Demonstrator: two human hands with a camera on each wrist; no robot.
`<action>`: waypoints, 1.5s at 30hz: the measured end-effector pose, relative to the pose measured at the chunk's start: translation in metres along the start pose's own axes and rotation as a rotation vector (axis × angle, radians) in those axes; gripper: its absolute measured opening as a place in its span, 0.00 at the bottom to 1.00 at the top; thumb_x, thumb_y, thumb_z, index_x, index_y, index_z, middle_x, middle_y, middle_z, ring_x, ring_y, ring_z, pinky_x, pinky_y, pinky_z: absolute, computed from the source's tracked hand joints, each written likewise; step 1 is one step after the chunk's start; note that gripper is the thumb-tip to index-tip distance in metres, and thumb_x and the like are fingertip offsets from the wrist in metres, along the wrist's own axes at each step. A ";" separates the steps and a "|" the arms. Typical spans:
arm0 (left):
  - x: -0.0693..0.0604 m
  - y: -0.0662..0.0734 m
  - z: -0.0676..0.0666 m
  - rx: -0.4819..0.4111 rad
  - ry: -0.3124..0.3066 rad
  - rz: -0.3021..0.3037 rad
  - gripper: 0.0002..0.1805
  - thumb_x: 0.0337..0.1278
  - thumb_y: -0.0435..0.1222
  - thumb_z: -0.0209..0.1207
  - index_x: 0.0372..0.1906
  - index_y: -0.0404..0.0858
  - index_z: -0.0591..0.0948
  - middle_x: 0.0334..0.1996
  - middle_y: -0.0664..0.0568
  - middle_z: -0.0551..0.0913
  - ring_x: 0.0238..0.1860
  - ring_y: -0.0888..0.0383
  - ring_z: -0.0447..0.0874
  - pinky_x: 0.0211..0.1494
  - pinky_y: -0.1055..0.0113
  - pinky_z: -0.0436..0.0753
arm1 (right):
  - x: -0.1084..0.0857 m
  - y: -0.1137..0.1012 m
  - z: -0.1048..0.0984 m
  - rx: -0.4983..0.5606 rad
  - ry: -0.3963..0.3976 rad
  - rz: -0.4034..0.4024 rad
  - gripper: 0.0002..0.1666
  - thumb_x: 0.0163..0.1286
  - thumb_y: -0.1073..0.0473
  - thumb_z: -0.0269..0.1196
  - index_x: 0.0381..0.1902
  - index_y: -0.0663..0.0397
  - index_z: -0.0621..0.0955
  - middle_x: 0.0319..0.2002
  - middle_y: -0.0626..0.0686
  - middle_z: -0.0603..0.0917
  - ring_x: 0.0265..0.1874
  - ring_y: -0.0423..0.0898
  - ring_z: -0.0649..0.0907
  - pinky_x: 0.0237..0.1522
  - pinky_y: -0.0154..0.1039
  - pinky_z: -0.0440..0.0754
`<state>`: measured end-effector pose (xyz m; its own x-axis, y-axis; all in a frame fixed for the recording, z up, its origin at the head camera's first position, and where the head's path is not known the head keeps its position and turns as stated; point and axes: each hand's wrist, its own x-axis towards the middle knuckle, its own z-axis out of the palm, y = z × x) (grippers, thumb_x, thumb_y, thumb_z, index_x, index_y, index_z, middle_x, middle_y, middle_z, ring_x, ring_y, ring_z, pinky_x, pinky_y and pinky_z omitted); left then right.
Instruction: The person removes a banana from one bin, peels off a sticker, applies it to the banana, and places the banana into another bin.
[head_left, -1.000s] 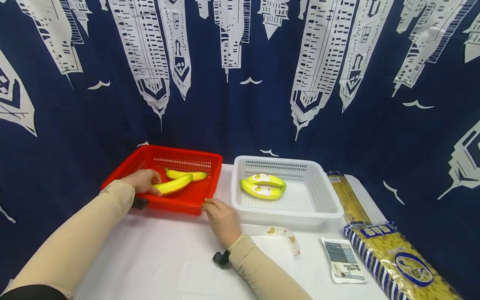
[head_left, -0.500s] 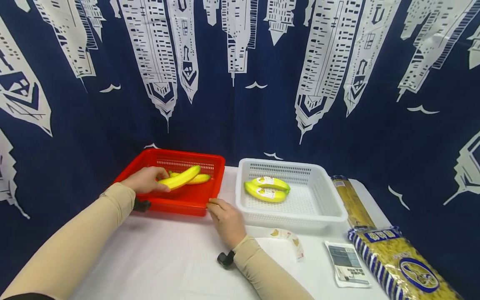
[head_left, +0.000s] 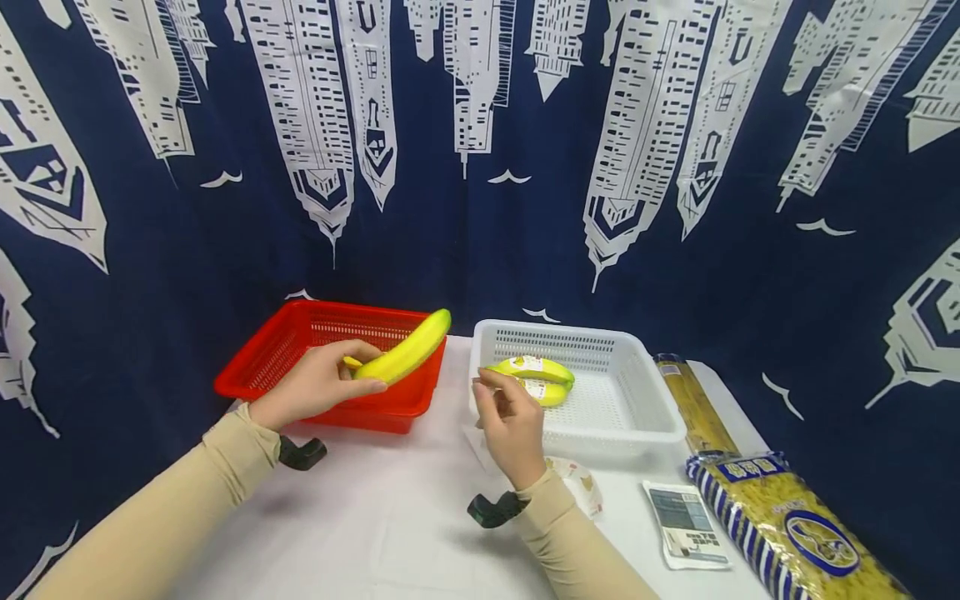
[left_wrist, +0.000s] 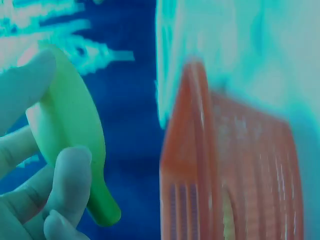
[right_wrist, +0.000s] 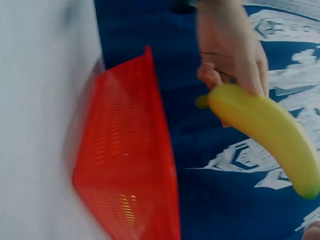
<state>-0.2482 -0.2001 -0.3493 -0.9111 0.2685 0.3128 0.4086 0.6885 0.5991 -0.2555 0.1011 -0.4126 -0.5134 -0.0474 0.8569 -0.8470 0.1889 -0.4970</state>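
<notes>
My left hand grips a yellow banana near its stem end. The banana tilts up to the right, over the right part of the red basket. In the left wrist view, the thumb and fingers curl around the banana. Yellow shows through the slots of the red basket in the right wrist view. My right hand is raised by the near left corner of the white basket, its fingers bent; whether its fingertips pinch something small is unclear. Two bananas with stickers lie in the white basket, partly behind that hand.
A strip of banana stickers lies on the white tabletop, partly behind the right wrist. To the right are a small white-and-grey packet, a bag of pasta and a long yellow-brown pack. A navy printed cloth hangs behind.
My left hand has lifted the banana from inside the red basket, up and to the right. My right hand has left the red basket's near corner and moved right to the white basket.
</notes>
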 end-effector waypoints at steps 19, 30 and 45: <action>-0.057 -0.005 0.114 -0.231 -0.132 0.301 0.20 0.48 0.51 0.77 0.46 0.55 0.85 0.34 0.65 0.86 0.25 0.69 0.75 0.29 0.73 0.77 | -0.056 -0.003 -0.070 0.060 -0.294 0.520 0.12 0.75 0.55 0.65 0.40 0.59 0.87 0.24 0.55 0.86 0.13 0.43 0.79 0.15 0.37 0.80; -0.066 -0.014 0.130 -0.205 -0.127 0.214 0.19 0.47 0.54 0.77 0.46 0.58 0.87 0.24 0.67 0.79 0.22 0.71 0.72 0.25 0.73 0.74 | -0.072 0.000 -0.080 -0.238 -0.541 0.614 0.14 0.75 0.43 0.63 0.35 0.43 0.86 0.11 0.40 0.76 0.07 0.37 0.74 0.21 0.51 0.82; -0.063 -0.016 0.144 -0.169 -0.252 0.132 0.21 0.43 0.55 0.78 0.45 0.61 0.87 0.23 0.67 0.78 0.21 0.71 0.71 0.26 0.74 0.73 | -0.086 0.007 -0.088 -0.217 -0.687 0.680 0.15 0.76 0.48 0.63 0.30 0.47 0.84 0.10 0.41 0.74 0.06 0.35 0.73 0.10 0.28 0.68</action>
<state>-0.2050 -0.1312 -0.4848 -0.8258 0.5209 0.2162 0.5082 0.5210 0.6858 -0.2055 0.1927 -0.4779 -0.9077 -0.4079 0.0983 -0.3337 0.5597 -0.7585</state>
